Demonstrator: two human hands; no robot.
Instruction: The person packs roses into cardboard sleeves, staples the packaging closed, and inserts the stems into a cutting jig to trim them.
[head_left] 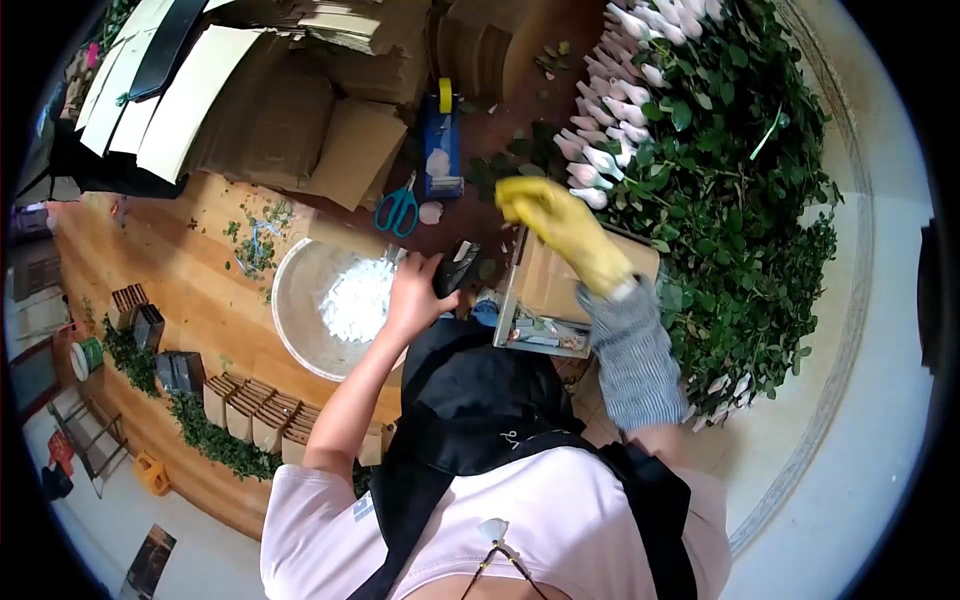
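Observation:
My left hand [415,292] is bare and closed around a small black object with a pale label [457,268], perhaps a stapler. Beside that hand, a round whitish tub [285,310] contains a heap of small white pieces [357,298]. My right hand [555,220] wears a yellow glove and a grey knitted sleeve. Its fingers are loosely bent, with nothing visible in them. It hovers over the far end of a box with a brown top [548,285], near pale pink roses, their heads wrapped in pale sleeves [590,170].
Leafy rose stems [740,210] are heaped at right. Blue scissors [397,208] and a blue tape dispenser [443,150] lie ahead on the dark tabletop. Cardboard [270,120] is stacked at upper left. Wrapped bundles [262,412] line the wooden floor [190,260].

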